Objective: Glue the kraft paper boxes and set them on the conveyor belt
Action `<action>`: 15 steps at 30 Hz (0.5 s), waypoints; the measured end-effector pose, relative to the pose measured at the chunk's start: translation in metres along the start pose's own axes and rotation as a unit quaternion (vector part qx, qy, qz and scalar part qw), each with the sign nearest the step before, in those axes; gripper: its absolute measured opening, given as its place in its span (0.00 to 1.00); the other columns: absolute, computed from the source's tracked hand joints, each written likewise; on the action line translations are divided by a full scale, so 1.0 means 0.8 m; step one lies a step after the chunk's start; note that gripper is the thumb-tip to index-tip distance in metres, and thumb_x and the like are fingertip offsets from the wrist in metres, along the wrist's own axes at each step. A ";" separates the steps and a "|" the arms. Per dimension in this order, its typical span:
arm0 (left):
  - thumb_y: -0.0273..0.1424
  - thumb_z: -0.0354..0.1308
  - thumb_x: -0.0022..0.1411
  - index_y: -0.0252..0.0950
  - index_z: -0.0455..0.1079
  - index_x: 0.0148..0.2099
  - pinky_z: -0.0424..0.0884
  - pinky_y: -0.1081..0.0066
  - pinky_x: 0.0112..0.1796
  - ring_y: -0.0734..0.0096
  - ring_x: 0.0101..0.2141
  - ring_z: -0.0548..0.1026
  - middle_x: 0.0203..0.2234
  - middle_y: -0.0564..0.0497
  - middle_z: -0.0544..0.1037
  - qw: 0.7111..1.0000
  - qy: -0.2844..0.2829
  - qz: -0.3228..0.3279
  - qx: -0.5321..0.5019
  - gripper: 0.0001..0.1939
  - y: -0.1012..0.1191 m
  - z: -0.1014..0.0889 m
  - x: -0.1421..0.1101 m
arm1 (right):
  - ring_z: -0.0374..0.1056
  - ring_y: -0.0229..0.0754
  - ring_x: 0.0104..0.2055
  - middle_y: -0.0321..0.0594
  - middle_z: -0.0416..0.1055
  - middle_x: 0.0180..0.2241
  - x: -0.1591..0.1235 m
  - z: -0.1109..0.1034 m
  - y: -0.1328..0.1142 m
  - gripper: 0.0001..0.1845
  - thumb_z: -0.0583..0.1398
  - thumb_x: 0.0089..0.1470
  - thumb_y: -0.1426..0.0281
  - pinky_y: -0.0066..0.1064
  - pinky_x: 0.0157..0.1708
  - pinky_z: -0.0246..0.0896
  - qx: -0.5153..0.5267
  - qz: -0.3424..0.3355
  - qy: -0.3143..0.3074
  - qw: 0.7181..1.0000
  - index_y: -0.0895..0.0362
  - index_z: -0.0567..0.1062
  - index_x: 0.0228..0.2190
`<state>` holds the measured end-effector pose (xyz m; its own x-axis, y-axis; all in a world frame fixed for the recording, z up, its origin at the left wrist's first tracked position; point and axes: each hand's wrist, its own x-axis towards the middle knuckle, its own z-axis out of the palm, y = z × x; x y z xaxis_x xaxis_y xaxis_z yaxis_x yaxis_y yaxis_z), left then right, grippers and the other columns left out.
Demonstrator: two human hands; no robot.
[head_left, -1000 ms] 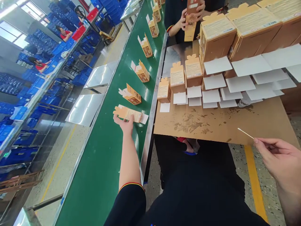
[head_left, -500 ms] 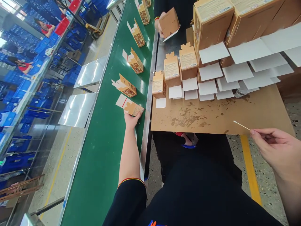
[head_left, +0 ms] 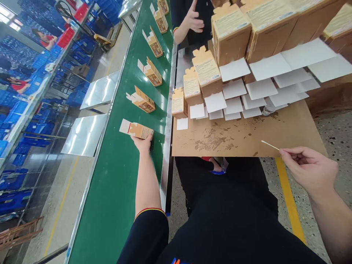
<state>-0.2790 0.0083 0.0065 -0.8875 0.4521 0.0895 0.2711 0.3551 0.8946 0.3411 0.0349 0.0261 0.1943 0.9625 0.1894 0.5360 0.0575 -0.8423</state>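
Note:
My left hand [head_left: 143,142] is closed on a small brown carton [head_left: 140,131] over the green belt. That carton has a white end flap, with a red line beside it, that points left. Between the thumb and fingertips of my right hand [head_left: 308,167] is a cotton swab [head_left: 270,145], its white tip pointing left above the edge of the cardboard sheet [head_left: 242,141]. A row of similar open-topped cartons, the nearest one [head_left: 141,101] close beyond my left hand, stands along the belt [head_left: 118,190].
Stacked cartons [head_left: 272,33] with white flaps hanging out rise on the right, above the wet-spotted cardboard. Across the stack, a co-worker's hand [head_left: 194,20] shows. A metal rail [head_left: 168,146] separates belt and table. Blue bins [head_left: 16,198] fill the far left.
My left hand has moved left with its carton. The co-worker's hand no longer holds the carton it had. My right hand keeps the swab, slightly shifted left in view.

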 end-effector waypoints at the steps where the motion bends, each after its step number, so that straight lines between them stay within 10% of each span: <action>1: 0.23 0.85 0.46 0.39 0.61 0.68 0.78 0.48 0.67 0.50 0.65 0.81 0.63 0.37 0.79 1.000 0.004 -0.004 0.003 0.53 0.005 0.001 -0.002 | 0.77 0.46 0.25 0.42 0.82 0.26 0.000 0.000 0.003 0.14 0.72 0.50 0.53 0.39 0.26 0.77 0.003 -0.004 -0.001 1.000 0.50 0.87 0.28; 7: 0.25 0.82 0.50 0.42 0.55 0.70 0.69 0.46 0.73 0.49 0.72 0.73 0.68 0.35 0.71 0.999 0.043 -0.023 0.003 0.53 0.020 -0.013 -0.036 | 0.77 0.48 0.25 0.43 0.83 0.26 -0.006 -0.019 0.015 0.12 0.72 0.48 0.56 0.40 0.27 0.77 0.020 0.029 0.025 0.999 0.50 0.87 0.29; 11: 0.29 0.70 0.62 0.43 0.58 0.65 0.69 0.46 0.72 0.51 0.69 0.71 0.64 0.40 0.68 0.981 0.164 0.101 0.008 0.34 0.029 -0.017 -0.074 | 0.78 0.50 0.25 0.44 0.83 0.27 -0.009 -0.034 0.018 0.10 0.72 0.44 0.57 0.41 0.26 0.76 0.008 0.054 0.084 0.995 0.49 0.87 0.28; 15: 0.32 0.64 0.69 0.40 0.68 0.58 0.77 0.55 0.61 0.59 0.54 0.79 0.52 0.45 0.75 0.980 0.021 0.191 -0.051 0.17 0.086 0.053 -0.065 | 0.76 0.50 0.24 0.46 0.81 0.25 0.008 -0.022 0.006 0.12 0.71 0.41 0.55 0.42 0.26 0.76 0.019 0.080 0.087 0.993 0.50 0.84 0.25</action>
<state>-0.1987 0.0436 0.0446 -0.7433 0.5012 0.4430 0.5502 0.0815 0.8310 0.3596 0.0363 0.0319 0.4155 0.8997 0.1335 0.4558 -0.0790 -0.8866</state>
